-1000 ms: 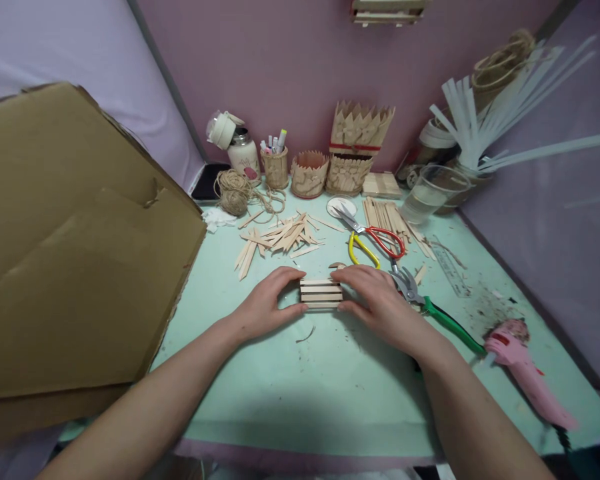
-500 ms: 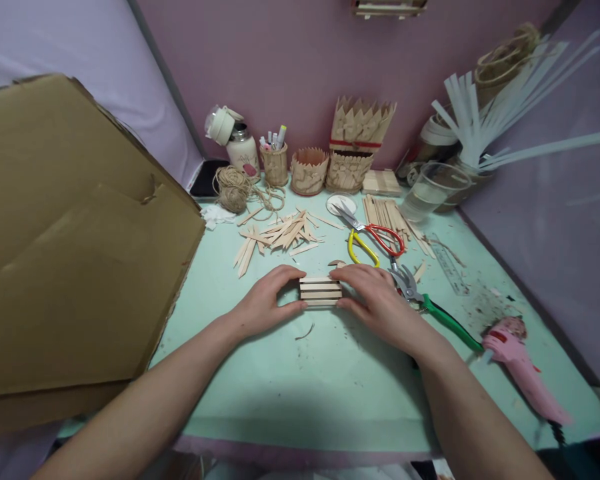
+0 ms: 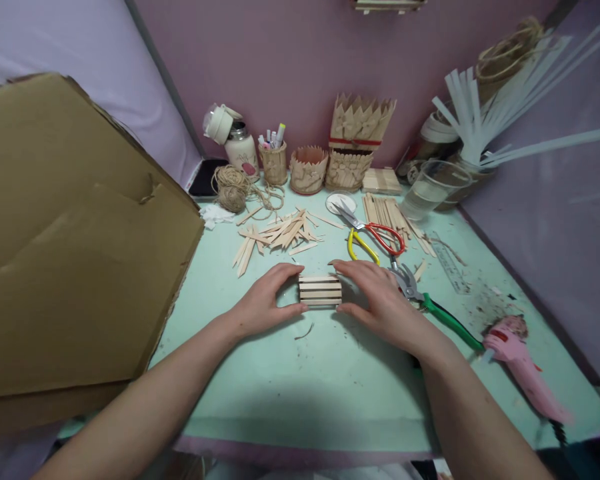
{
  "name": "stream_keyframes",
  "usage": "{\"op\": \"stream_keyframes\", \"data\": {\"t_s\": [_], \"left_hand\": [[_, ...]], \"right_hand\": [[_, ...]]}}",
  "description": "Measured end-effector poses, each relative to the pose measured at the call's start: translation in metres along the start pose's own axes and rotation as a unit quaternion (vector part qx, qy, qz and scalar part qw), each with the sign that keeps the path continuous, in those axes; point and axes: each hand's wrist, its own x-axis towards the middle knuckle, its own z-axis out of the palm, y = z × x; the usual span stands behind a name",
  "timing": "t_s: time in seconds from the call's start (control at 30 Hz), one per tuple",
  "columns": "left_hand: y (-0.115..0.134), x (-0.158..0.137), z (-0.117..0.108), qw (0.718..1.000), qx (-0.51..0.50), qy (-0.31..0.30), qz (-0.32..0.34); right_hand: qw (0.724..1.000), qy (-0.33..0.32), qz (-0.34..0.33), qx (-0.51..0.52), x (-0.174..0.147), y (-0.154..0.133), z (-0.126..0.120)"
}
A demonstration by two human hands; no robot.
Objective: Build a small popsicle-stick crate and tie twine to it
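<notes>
A small slatted wooden piece [image 3: 320, 291] made of light craft sticks, with dark gaps between them, rests low at the table's middle. My left hand [image 3: 267, 300] curves round its left end, thumb at the near corner and fingertips by the far corner. At the other end my right hand [image 3: 377, 293] has its thumb at the near corner, while its forefinger reaches slightly beyond the far edge. Both hands are closed loosely about the piece. Its underside is hidden. A dark curved scrap [image 3: 304, 331] lies just in front.
Cut stick pieces [image 3: 290, 230] lie beyond my hands. Red-handled scissors [image 3: 370, 230], yellow-handled pliers [image 3: 363, 248] and green-handled cutters [image 3: 445, 320] lie to the right, near a pink glue gun [image 3: 523, 373]. A cardboard sheet [image 3: 80, 253] stands left. Twine [image 3: 233, 190] and a plastic cup [image 3: 433, 190] are further back.
My right forefinger has lifted and shifted slightly away from the piece's far edge. The left fingertips have also loosened a little. The slatted piece stays in nearly the same place.
</notes>
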Motion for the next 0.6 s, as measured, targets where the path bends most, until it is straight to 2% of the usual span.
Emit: {"op": "stream_keyframes", "data": {"t_s": [0.6], "left_hand": [[0.0035,0.003,0.0025,1.0,0.013,0.001,-0.008]], "right_hand": [[1.0,-0.01,0.014,0.018,0.0025,0.001,0.0065]]}}
